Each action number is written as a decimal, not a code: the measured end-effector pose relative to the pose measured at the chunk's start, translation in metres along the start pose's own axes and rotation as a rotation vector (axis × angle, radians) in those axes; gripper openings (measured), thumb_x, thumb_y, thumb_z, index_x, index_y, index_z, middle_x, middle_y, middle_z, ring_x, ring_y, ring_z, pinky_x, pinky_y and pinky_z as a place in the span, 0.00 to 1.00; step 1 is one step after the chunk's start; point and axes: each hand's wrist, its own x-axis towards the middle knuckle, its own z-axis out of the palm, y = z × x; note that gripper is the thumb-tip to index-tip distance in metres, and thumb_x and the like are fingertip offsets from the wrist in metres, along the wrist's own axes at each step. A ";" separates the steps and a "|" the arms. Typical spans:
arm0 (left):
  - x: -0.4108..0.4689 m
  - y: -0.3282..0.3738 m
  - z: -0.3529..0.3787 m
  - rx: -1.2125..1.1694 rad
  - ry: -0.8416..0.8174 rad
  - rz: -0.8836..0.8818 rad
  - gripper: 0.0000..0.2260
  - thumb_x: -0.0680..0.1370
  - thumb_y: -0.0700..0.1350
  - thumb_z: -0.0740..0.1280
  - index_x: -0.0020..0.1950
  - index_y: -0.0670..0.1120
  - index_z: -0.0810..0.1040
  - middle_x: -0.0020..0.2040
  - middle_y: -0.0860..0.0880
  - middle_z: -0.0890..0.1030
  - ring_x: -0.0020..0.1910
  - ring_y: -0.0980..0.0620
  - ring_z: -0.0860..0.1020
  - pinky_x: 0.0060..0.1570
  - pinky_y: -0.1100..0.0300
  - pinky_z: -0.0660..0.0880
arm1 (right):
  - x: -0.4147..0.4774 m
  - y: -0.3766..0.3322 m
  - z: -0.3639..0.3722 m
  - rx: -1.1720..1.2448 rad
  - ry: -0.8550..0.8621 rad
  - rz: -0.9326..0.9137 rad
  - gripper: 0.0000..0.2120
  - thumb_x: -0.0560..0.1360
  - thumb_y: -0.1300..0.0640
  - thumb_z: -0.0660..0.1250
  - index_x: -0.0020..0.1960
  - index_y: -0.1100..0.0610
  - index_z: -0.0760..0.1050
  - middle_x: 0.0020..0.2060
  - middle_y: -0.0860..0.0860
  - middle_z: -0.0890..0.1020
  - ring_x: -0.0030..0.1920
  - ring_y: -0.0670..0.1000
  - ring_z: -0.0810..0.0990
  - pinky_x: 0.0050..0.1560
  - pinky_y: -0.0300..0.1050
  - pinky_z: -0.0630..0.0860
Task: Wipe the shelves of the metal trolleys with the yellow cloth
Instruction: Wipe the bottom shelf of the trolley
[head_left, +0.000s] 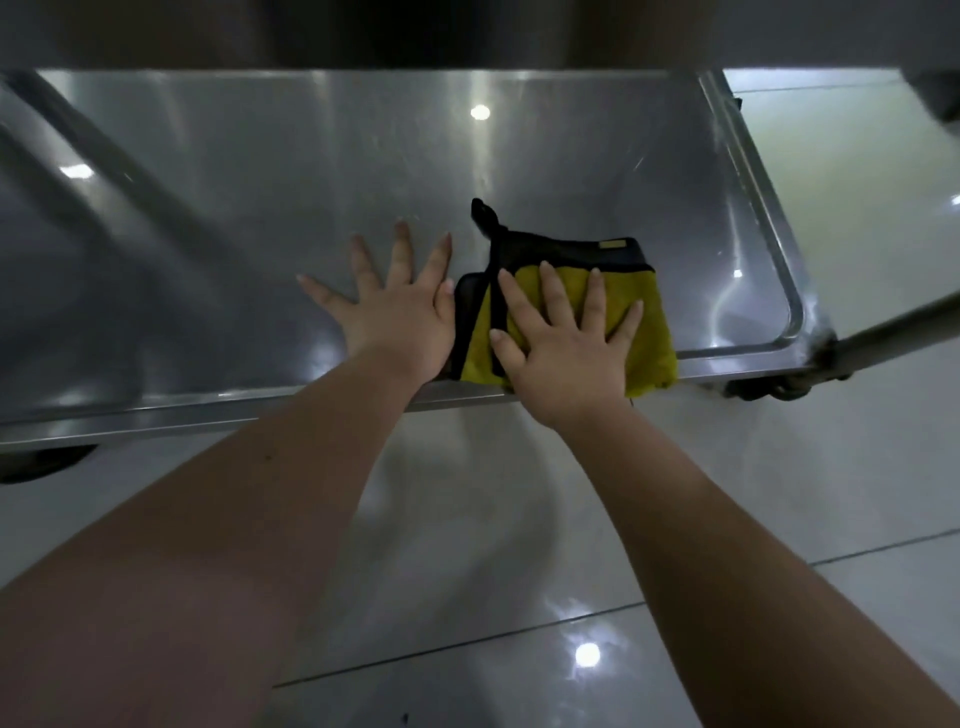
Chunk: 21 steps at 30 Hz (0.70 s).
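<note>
A yellow cloth (649, 322) with black edging and a black loop lies folded near the front edge of a low metal trolley shelf (260, 208). My right hand (566, 348) presses flat on the cloth with its fingers spread straight. My left hand (400, 312) rests flat on the bare steel just left of the cloth, fingers spread, its thumb side touching the cloth's black edge. One corner of the cloth hangs slightly over the shelf's front rim.
A higher shelf of the trolley (467, 31) overhangs at the top. The shelf has a raised rim (769, 234) at the right end. A caster wheel (769, 387) sits under the right corner, another (41, 462) at the left. Glossy white floor tiles (675, 571) lie below.
</note>
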 end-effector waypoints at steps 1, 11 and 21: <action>0.001 0.000 0.001 -0.004 0.005 0.007 0.21 0.81 0.60 0.38 0.75 0.68 0.41 0.80 0.54 0.42 0.77 0.37 0.39 0.59 0.20 0.36 | 0.004 0.003 0.000 0.001 -0.003 -0.010 0.27 0.77 0.31 0.38 0.74 0.31 0.35 0.79 0.44 0.41 0.76 0.62 0.34 0.66 0.74 0.31; 0.006 -0.004 0.008 -0.018 0.047 -0.014 0.25 0.76 0.69 0.37 0.74 0.71 0.41 0.80 0.57 0.44 0.78 0.40 0.41 0.60 0.21 0.36 | 0.141 0.044 -0.026 0.033 -0.028 0.094 0.29 0.76 0.30 0.41 0.75 0.31 0.37 0.79 0.44 0.42 0.76 0.63 0.36 0.66 0.76 0.33; 0.009 -0.004 0.010 -0.014 0.074 -0.022 0.27 0.74 0.72 0.38 0.74 0.71 0.42 0.80 0.58 0.46 0.78 0.42 0.42 0.61 0.21 0.37 | 0.128 0.132 -0.033 0.032 -0.017 0.184 0.28 0.76 0.29 0.43 0.74 0.29 0.40 0.79 0.43 0.45 0.77 0.61 0.39 0.69 0.73 0.35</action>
